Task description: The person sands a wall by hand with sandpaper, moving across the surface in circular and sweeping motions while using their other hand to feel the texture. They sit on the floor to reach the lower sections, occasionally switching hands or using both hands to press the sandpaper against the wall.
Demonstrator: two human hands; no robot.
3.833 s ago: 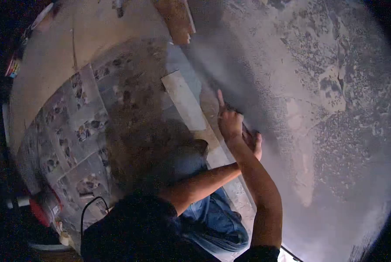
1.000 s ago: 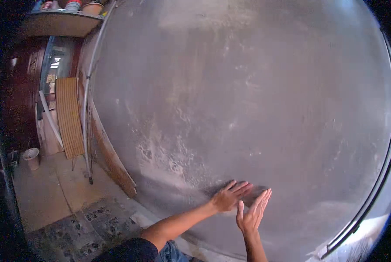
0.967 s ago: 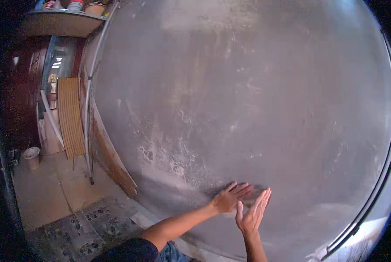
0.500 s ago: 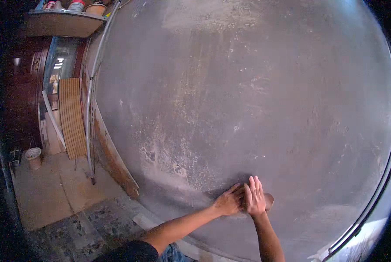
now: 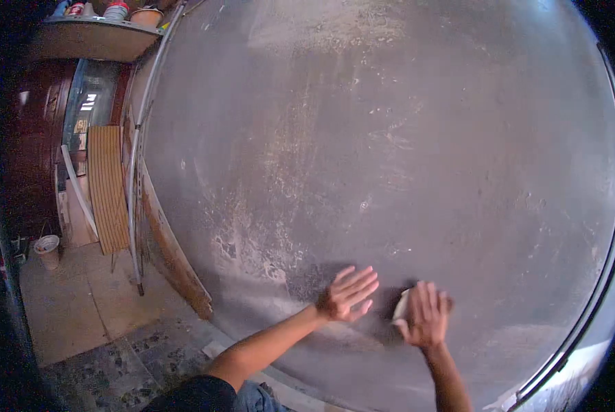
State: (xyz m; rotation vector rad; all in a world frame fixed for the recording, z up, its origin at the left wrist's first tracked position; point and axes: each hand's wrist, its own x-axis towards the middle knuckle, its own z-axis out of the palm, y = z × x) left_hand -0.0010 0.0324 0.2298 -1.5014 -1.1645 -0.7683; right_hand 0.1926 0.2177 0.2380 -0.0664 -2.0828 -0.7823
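A large grey wall [image 5: 445,172] with pale, patchy marks fills most of the view. Low on it, my right hand [image 5: 427,316] presses a flat, light-edged pad [image 5: 401,307] against the surface; the fingers cover most of the pad. To its left, my left hand [image 5: 349,295] is raised before the wall with its fingers apart and nothing in it. A gap lies between the two hands.
At the left, a metal pole [image 5: 134,206] and a ribbed brown panel [image 5: 107,189] lean upright. A small bucket [image 5: 48,253] stands on the floor by a dark door [image 5: 33,151]. Containers sit on a shelf [image 5: 101,26] at the upper left.
My hands were together over the pad. My left hand has come off it, moving left and slightly up with fingers spread, while my right hand and the pad have shifted right.
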